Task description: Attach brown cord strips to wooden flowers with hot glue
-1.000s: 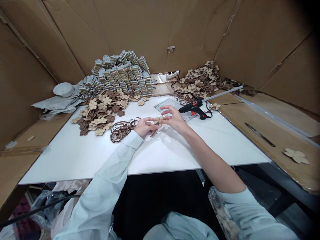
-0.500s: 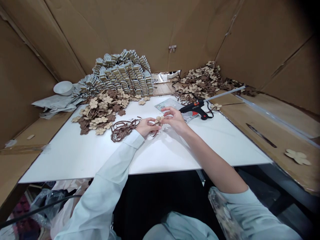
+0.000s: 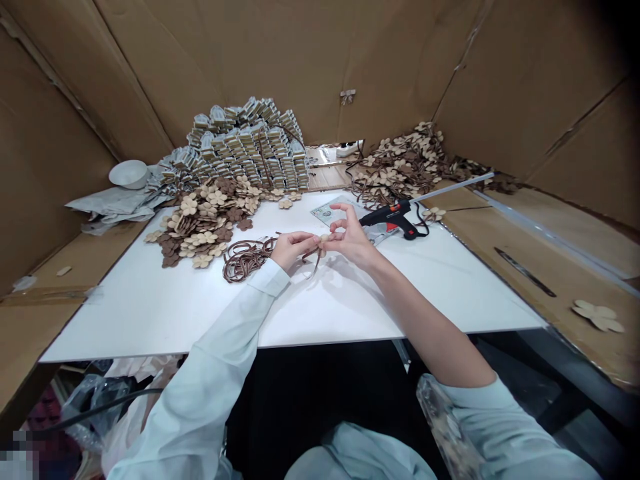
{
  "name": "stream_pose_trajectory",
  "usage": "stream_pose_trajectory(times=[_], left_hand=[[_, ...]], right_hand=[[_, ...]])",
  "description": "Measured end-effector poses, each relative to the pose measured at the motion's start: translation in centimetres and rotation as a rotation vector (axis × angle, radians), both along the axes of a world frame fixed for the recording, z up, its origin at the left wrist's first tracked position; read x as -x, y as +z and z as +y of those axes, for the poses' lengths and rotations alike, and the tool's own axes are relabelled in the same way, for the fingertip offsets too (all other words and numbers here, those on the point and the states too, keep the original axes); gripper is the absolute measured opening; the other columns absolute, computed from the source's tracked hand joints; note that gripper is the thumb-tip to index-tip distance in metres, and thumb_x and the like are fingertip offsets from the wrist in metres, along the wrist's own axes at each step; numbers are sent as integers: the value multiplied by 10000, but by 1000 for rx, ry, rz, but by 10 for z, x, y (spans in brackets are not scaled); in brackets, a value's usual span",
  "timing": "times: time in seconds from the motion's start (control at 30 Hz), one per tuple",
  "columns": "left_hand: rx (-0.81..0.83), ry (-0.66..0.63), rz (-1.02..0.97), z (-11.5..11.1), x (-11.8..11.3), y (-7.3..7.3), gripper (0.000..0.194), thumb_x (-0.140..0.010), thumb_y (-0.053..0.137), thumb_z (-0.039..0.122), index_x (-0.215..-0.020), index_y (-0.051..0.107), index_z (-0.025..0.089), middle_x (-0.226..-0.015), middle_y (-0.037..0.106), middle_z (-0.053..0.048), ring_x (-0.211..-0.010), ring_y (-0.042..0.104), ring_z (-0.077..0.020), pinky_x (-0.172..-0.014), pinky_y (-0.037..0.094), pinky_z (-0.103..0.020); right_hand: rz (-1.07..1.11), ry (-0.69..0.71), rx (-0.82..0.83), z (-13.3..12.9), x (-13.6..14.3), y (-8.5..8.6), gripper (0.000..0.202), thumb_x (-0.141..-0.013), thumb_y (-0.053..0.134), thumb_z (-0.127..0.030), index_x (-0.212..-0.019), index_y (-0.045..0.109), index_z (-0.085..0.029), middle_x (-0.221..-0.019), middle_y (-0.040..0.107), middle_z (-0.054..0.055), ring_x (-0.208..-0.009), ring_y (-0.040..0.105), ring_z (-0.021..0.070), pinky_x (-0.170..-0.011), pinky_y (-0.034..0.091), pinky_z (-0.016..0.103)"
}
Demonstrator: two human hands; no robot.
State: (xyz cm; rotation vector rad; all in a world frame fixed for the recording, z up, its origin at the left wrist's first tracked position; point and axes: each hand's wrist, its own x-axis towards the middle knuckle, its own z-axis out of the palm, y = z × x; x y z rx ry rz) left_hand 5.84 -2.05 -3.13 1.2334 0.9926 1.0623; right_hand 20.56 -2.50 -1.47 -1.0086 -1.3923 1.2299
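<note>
Between my two hands, over the middle of the white board, is a small beige flower (image 3: pixel 323 244) with a thin brown cord (image 3: pixel 315 268) hanging below it. My left hand (image 3: pixel 295 249) pinches the flower's left side, and my right hand (image 3: pixel 349 241) grips its right side between thumb and a finger, the other fingers curled up. Fingertips cover much of the flower. Just left of my left hand lies a coil of brown cord (image 3: pixel 243 261). A black glue gun (image 3: pixel 393 217) with a long clear glue stick rests beyond my right hand, partly over a printed plastic packet (image 3: pixel 327 211).
A heap of beige and brown flowers (image 3: pixel 203 223) covers the board's back left. Behind it rise stacked grey-and-gold pieces (image 3: pixel 255 150), beside a white bowl (image 3: pixel 129 175). More flowers with cords (image 3: pixel 400 163) lie back right. Cardboard walls (image 3: pixel 280 53) enclose the board (image 3: pixel 150 320).
My hands have drawn together around the flower, with my right fingertips now pressing its side. The cord end hangs lower toward the board.
</note>
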Motion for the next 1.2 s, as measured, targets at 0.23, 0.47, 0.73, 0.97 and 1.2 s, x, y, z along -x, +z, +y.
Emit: stream_pose_trajectory(times=[0.23,0.47,0.73,0.97,1.2], left_hand=[[-55,88,66,3,4,-1,267,-541,691,332,-690,672,111,-565,607,-12,-533,501,-100,-536,388,-230],[-92,106,114,2,4,0,285,-548,686,356,-709,679,121,-621,635,-26,-563,517,-109,-554,403,-233],[-111,88,120,4,5,-4,277,-554,685,352,-721,685,130,-686,657,-38,-637,543,-128,-620,422,-237],[-111,92,148,5,5,-5,259,-554,682,351,-702,687,138,-657,653,-30,-615,534,-122,-601,406,-231],[-70,66,152,3,3,-4,276,-542,690,362,-680,679,124,-576,611,-11,-536,491,-92,-526,372,-216]], right_hand=[[-128,89,-28,-1,-1,4,515,-556,593,-174,-1022,393,-266,-967,427,3,-590,503,62,-536,453,237],[-145,104,63,1,-3,0,426,-593,611,-241,-981,436,-221,-740,561,-14,-648,550,120,-534,431,239],[-105,131,97,2,-1,0,410,-525,657,-202,-894,481,-172,-502,511,-72,-505,517,97,-486,360,211],[-119,126,91,4,-1,-3,370,-540,640,-204,-879,493,-184,-487,514,-74,-482,500,95,-469,348,212],[-104,121,59,6,-3,-6,405,-516,644,-171,-881,472,-195,-461,511,-79,-483,529,119,-525,395,250]])
